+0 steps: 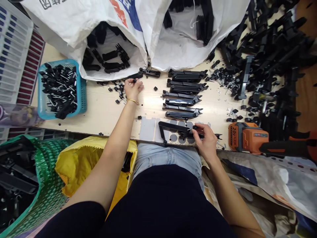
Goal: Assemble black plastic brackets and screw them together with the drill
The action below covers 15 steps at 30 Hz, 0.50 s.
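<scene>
My left hand [132,88] reaches far across the wooden table [104,109], fingers pinched on a small black part beside a scatter of small black pieces [118,92]. My right hand [206,140] rests at the near edge, fingers closed on a long black plastic bracket [173,127] that lies over a grey template [148,129]. A row of several finished black brackets [183,96] lies stacked in the middle of the table beyond my right hand.
A blue basket [81,96] of small black parts stands at left. Two white sacks [74,36] of black parts gape at the back. A heap of black parts [272,49] fills the right. An orange cordless drill [247,137] lies right. Yellow [79,162] and green [49,191] bags sit below.
</scene>
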Each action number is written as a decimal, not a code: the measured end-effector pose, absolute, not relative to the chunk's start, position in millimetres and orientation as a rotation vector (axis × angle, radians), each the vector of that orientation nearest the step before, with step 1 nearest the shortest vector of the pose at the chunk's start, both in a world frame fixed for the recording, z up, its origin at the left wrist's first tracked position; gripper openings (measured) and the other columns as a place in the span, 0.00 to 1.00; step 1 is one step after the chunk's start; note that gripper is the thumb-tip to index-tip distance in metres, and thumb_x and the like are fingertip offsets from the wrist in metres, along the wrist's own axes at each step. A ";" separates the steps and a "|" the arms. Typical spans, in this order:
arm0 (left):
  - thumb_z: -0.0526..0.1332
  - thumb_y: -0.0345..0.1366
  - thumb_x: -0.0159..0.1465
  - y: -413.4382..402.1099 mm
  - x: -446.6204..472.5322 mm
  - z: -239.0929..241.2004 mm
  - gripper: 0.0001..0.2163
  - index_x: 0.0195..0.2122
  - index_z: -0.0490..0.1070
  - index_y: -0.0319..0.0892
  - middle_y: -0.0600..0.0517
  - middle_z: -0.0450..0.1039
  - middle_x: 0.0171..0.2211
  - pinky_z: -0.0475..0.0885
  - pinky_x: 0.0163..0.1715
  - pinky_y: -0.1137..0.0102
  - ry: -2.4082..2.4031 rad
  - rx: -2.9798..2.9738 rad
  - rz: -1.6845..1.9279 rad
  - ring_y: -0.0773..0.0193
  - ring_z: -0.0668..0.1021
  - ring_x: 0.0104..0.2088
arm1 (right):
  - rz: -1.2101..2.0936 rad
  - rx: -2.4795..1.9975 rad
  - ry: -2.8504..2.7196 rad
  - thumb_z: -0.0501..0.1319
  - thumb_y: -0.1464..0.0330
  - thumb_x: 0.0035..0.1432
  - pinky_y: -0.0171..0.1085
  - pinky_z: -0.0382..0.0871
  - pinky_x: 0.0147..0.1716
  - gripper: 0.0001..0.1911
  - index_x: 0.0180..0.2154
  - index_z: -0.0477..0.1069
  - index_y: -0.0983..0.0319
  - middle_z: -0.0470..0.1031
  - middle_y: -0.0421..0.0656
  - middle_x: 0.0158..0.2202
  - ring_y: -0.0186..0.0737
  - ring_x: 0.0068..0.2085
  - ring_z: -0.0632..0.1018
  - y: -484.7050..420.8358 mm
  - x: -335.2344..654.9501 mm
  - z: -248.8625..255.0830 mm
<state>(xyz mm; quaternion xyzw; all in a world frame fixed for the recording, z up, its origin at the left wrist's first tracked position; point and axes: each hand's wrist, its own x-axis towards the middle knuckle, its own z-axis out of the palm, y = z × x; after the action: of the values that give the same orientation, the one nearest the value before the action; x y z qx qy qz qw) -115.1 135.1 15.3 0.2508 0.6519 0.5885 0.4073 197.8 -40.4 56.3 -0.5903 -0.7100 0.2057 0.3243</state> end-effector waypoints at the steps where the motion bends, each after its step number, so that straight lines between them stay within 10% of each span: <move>1: 0.54 0.23 0.66 135.8 -121.3 18.2 0.12 0.33 0.49 0.44 0.61 0.68 0.34 0.74 0.37 0.76 1.665 0.629 1.505 0.83 0.75 0.28 | 0.531 -1.546 -1.871 0.58 0.67 0.62 0.40 0.76 0.34 0.09 0.44 0.69 0.60 0.74 0.43 0.35 0.37 0.33 0.76 -40.4 198.3 55.9; 15: 0.74 0.39 0.47 -18.2 -91.4 63.1 0.19 0.36 0.70 0.41 0.57 0.73 0.23 0.74 0.23 0.76 1.493 0.873 1.317 0.71 0.76 0.22 | 0.508 -1.513 -1.963 0.58 0.69 0.62 0.39 0.74 0.34 0.08 0.44 0.69 0.60 0.74 0.43 0.35 0.37 0.32 0.77 -42.4 197.5 66.5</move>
<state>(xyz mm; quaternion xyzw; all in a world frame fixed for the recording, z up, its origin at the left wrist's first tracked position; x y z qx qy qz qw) -91.4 -18.2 63.1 0.3554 0.6080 0.5362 0.4654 197.5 -42.4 66.5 -0.5703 -0.7400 0.1915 0.3010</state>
